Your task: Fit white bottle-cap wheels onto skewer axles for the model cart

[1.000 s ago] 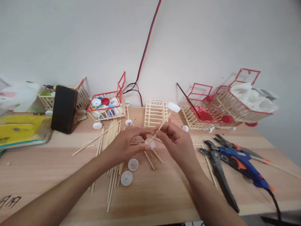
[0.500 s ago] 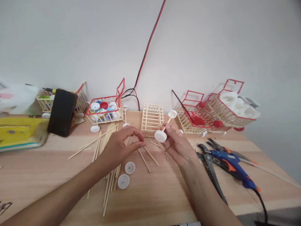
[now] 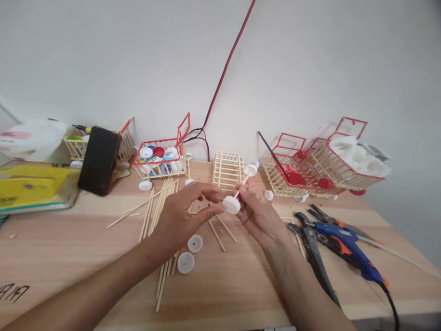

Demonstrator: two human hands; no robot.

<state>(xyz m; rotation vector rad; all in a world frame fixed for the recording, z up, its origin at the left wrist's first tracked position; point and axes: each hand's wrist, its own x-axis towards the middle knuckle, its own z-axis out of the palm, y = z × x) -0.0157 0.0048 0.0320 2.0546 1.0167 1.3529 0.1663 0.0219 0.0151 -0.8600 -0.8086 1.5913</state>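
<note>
My right hand (image 3: 258,216) holds a short wooden stick with a white bottle cap at each end: the near cap (image 3: 231,205) and the far cap (image 3: 250,170). My left hand (image 3: 184,215) is just left of it, its fingertips touching the near cap, fingers apart and holding nothing else. Under my hands lie loose wooden sticks (image 3: 160,202) and two white caps (image 3: 195,243) (image 3: 186,262) on the wooden table (image 3: 58,246). A bare stick frame (image 3: 227,170) stands behind my hands.
A stick basket of bottle caps (image 3: 158,156) and a dark phone (image 3: 99,160) are back left, a yellow box (image 3: 28,187) far left. Red-trimmed stick carts (image 3: 325,162) sit back right. A blue glue gun (image 3: 351,243) and pliers (image 3: 313,246) lie right. Red and black wires (image 3: 223,78) hang down the wall.
A second cap now sits on the stick, making a two-cap axle. My left hand let go, drew back, then returned to touch the near cap. The view shifted slightly.
</note>
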